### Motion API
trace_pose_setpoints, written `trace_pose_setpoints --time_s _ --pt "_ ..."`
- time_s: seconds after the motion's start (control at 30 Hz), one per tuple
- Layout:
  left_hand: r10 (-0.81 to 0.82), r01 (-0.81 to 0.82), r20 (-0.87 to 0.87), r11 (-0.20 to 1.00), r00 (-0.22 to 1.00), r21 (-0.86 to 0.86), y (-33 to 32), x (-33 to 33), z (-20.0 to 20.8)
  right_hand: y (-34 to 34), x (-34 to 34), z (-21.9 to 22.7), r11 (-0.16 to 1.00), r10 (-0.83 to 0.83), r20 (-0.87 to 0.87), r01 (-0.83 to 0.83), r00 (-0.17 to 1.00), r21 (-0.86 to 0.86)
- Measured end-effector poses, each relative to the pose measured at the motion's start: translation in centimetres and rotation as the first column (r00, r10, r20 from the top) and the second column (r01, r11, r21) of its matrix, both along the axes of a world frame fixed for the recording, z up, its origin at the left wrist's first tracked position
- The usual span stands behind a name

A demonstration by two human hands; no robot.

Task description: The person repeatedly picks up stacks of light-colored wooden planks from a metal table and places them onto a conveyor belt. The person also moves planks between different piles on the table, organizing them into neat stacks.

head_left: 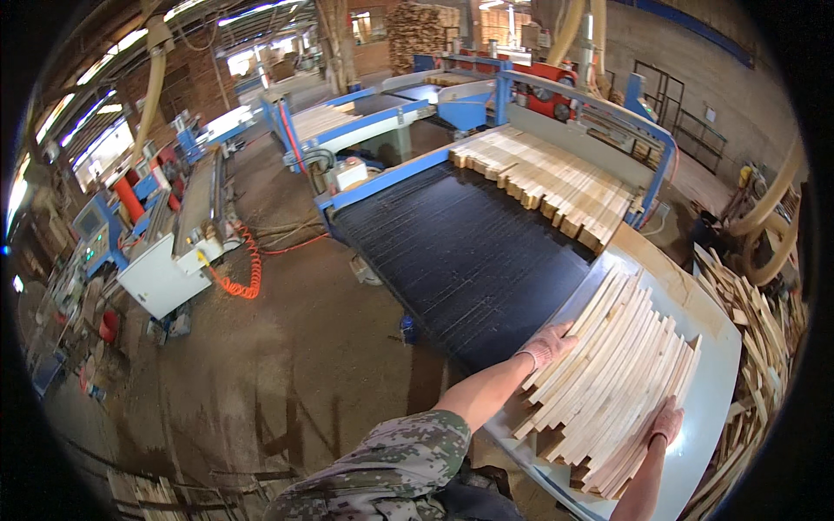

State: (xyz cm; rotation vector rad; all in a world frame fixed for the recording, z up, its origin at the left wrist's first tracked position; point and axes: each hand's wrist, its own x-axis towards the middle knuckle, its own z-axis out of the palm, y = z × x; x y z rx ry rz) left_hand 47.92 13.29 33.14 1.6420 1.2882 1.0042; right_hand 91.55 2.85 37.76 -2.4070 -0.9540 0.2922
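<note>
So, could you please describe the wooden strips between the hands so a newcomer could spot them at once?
Find the blue-framed black bed, then the pale table at its near right. The wooden strips lie there, between the left hand and right hand; unlike the wood row on the bed, they have gloved hands against them.

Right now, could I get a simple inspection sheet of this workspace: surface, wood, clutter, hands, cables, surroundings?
Surface: pale tabletop beside a streaked black bed.
Wood: strips side by side on the tabletop, ends uneven; more pieces in a row on the bed's far part.
Clutter: offcuts heaped to the right of the tabletop.
Hands: left hand at the strips' left edge, right hand at their right.
Cables: orange coil by the white machine.
Surroundings: stacked wood at the back.
</note>
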Motion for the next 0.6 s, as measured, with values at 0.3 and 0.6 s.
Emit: trace_pose_setpoints --time_s 0.3,0.6 --pt "-0.018 0.022 0.031 0.994 0.999 -0.111 -1.3 -0.7 2.3 1.3 1.2 -1.3 1.000 -0.009 0.017 0.010 1.000 -0.029" --pt "-0.023 0.024 0.008 0.992 1.000 -0.123 -1.3 -0.7 2.4 0.4 -0.6 0.8 0.999 -0.018 -0.007 0.018 1.000 -0.051"
